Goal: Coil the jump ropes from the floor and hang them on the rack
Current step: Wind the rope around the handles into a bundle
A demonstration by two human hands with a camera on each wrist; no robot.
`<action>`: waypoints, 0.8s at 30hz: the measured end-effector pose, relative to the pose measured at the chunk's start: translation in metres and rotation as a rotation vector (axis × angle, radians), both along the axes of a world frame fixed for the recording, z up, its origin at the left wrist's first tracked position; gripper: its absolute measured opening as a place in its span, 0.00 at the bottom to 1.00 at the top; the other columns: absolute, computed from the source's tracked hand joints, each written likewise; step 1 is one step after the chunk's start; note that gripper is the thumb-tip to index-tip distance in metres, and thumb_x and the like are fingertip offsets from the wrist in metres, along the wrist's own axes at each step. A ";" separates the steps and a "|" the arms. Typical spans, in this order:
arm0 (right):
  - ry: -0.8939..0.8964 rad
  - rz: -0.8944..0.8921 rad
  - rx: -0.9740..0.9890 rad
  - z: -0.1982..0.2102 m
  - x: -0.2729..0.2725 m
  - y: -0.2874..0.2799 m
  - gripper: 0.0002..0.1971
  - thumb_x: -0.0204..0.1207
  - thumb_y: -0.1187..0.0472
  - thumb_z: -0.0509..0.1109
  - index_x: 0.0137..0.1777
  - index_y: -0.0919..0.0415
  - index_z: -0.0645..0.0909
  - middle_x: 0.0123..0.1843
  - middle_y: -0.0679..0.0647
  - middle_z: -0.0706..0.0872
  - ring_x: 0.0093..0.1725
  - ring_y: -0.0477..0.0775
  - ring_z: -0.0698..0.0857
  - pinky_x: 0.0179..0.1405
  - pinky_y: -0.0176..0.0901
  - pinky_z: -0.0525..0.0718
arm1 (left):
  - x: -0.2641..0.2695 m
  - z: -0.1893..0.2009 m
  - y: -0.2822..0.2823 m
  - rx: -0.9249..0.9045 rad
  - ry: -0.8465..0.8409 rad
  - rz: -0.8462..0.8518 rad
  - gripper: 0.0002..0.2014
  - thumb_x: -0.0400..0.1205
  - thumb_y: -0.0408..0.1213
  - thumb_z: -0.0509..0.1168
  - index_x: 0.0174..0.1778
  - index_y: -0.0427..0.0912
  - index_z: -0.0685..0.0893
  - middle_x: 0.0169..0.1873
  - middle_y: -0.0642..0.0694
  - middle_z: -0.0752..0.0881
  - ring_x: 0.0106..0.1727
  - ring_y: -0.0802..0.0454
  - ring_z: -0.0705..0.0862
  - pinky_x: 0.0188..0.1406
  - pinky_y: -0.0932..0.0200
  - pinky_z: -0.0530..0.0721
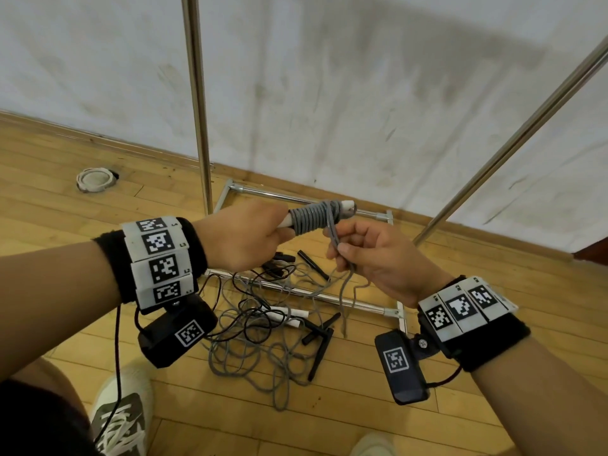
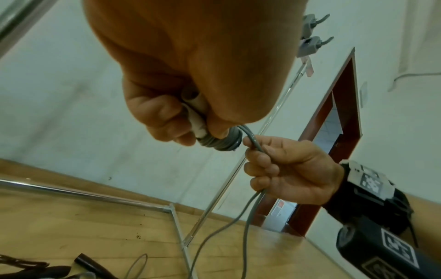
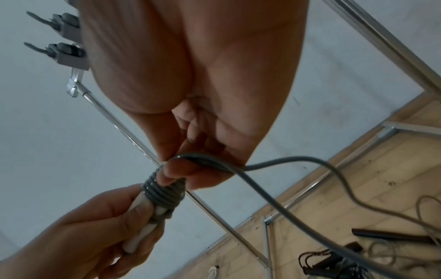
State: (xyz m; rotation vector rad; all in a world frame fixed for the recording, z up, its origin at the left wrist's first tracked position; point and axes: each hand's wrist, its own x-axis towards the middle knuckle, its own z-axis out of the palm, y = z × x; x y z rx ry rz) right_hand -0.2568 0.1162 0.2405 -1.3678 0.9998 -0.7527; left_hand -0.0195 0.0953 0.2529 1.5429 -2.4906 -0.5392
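Observation:
My left hand [image 1: 253,235] grips the white handles [image 1: 347,205] of a grey jump rope, with grey cord [image 1: 312,217] wound in tight turns round them. The same bundle [image 3: 164,192] shows in the right wrist view, and as grey coils [image 2: 219,141] in the left wrist view. My right hand [image 1: 365,251] pinches the doubled loose cord [image 1: 339,245] just below the bundle; its free end hangs toward the floor. More ropes [image 1: 260,327], grey and black with black handles [image 1: 320,348], lie tangled on the wooden floor. The metal rack's poles [image 1: 197,103] rise behind.
The rack's base frame [image 1: 381,311] lies on the floor under the tangle, near the white wall. A slanted rack pole [image 1: 513,139] passes at the right. A round white floor fitting [image 1: 95,179] sits at the left. My shoes [image 1: 121,419] stand at the bottom edge.

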 end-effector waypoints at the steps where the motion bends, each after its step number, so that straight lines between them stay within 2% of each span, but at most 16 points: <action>1: -0.035 -0.024 -0.005 -0.002 0.001 0.000 0.12 0.82 0.76 0.62 0.62 0.73 0.80 0.42 0.59 0.88 0.38 0.51 0.83 0.41 0.41 0.84 | -0.001 0.003 0.000 -0.012 0.038 0.004 0.09 0.88 0.47 0.57 0.44 0.48 0.72 0.34 0.52 0.79 0.31 0.57 0.77 0.25 0.61 0.67; 3: -0.069 -0.091 -0.033 -0.006 0.004 0.001 0.09 0.82 0.73 0.64 0.58 0.69 0.83 0.40 0.58 0.89 0.36 0.49 0.83 0.38 0.38 0.84 | -0.003 0.007 0.000 -0.007 0.130 -0.003 0.10 0.88 0.46 0.58 0.44 0.46 0.75 0.33 0.51 0.81 0.29 0.57 0.77 0.24 0.65 0.69; 5: -0.065 -0.138 -0.057 -0.008 0.008 0.002 0.07 0.82 0.66 0.66 0.52 0.65 0.86 0.36 0.57 0.88 0.31 0.48 0.80 0.29 0.36 0.80 | -0.005 0.012 0.001 0.048 0.233 -0.008 0.10 0.88 0.44 0.58 0.44 0.46 0.77 0.33 0.50 0.83 0.28 0.58 0.76 0.24 0.66 0.72; 7: -0.011 -0.160 -0.063 -0.009 0.010 0.003 0.12 0.80 0.53 0.68 0.46 0.60 0.88 0.31 0.56 0.86 0.24 0.48 0.74 0.21 0.36 0.73 | -0.005 0.016 0.003 0.113 0.337 -0.020 0.09 0.88 0.43 0.59 0.43 0.48 0.78 0.31 0.50 0.83 0.26 0.60 0.76 0.24 0.65 0.75; 9: 0.059 -0.165 -0.063 -0.012 0.010 0.005 0.18 0.77 0.43 0.67 0.41 0.56 0.90 0.25 0.56 0.81 0.20 0.47 0.69 0.19 0.36 0.67 | -0.006 0.021 0.005 0.153 0.398 -0.045 0.09 0.88 0.42 0.59 0.42 0.50 0.78 0.29 0.52 0.82 0.25 0.62 0.76 0.24 0.66 0.78; 11: 0.075 -0.158 -0.091 -0.015 0.009 0.005 0.18 0.79 0.43 0.65 0.43 0.55 0.90 0.24 0.54 0.77 0.22 0.47 0.67 0.21 0.38 0.64 | -0.006 0.023 0.007 0.172 0.411 -0.067 0.09 0.88 0.42 0.59 0.43 0.48 0.78 0.27 0.53 0.81 0.25 0.62 0.77 0.24 0.66 0.78; 14: 0.053 -0.095 -0.100 -0.017 0.009 0.007 0.13 0.84 0.55 0.63 0.53 0.56 0.89 0.32 0.57 0.76 0.26 0.47 0.68 0.27 0.43 0.64 | -0.005 0.025 0.010 0.216 0.424 -0.089 0.09 0.88 0.40 0.59 0.44 0.43 0.79 0.26 0.53 0.80 0.25 0.60 0.77 0.24 0.65 0.77; 15: 0.055 -0.074 -0.098 -0.017 0.009 0.008 0.12 0.86 0.60 0.62 0.53 0.54 0.89 0.34 0.57 0.78 0.27 0.47 0.69 0.28 0.43 0.67 | -0.005 0.025 0.011 0.234 0.416 -0.111 0.09 0.88 0.40 0.59 0.44 0.43 0.79 0.26 0.53 0.81 0.25 0.60 0.76 0.24 0.64 0.77; 17: 0.108 -0.073 -0.123 -0.019 0.006 0.007 0.18 0.86 0.66 0.61 0.44 0.47 0.89 0.35 0.52 0.83 0.28 0.47 0.72 0.30 0.42 0.72 | -0.004 0.026 0.014 0.271 0.379 -0.160 0.08 0.88 0.40 0.60 0.43 0.45 0.78 0.26 0.53 0.81 0.25 0.60 0.77 0.25 0.63 0.77; 19: 0.211 -0.098 -0.148 -0.020 0.004 0.004 0.21 0.86 0.63 0.64 0.35 0.44 0.89 0.31 0.48 0.83 0.26 0.46 0.74 0.28 0.41 0.74 | -0.003 0.027 0.018 0.295 0.354 -0.206 0.10 0.88 0.40 0.60 0.39 0.50 0.76 0.24 0.57 0.81 0.23 0.62 0.76 0.24 0.66 0.75; 21: 0.310 -0.106 -0.165 -0.021 0.003 0.005 0.17 0.83 0.57 0.68 0.33 0.42 0.88 0.28 0.49 0.83 0.25 0.46 0.74 0.26 0.39 0.73 | -0.002 0.027 0.020 0.317 0.333 -0.244 0.11 0.88 0.41 0.60 0.39 0.50 0.75 0.24 0.58 0.81 0.23 0.63 0.75 0.24 0.67 0.73; 23: 0.262 -0.100 -0.126 -0.025 -0.002 0.004 0.11 0.76 0.54 0.72 0.32 0.42 0.88 0.28 0.48 0.83 0.25 0.44 0.76 0.25 0.35 0.74 | -0.001 0.027 0.022 0.347 0.294 -0.274 0.10 0.88 0.42 0.60 0.40 0.49 0.76 0.26 0.57 0.81 0.24 0.62 0.76 0.27 0.63 0.75; 24: 0.239 -0.097 -0.093 -0.024 -0.005 0.003 0.10 0.73 0.56 0.74 0.31 0.42 0.86 0.29 0.46 0.83 0.27 0.43 0.78 0.26 0.34 0.75 | -0.001 0.026 0.023 0.368 0.272 -0.293 0.10 0.88 0.43 0.60 0.40 0.49 0.76 0.26 0.56 0.80 0.25 0.61 0.77 0.28 0.59 0.76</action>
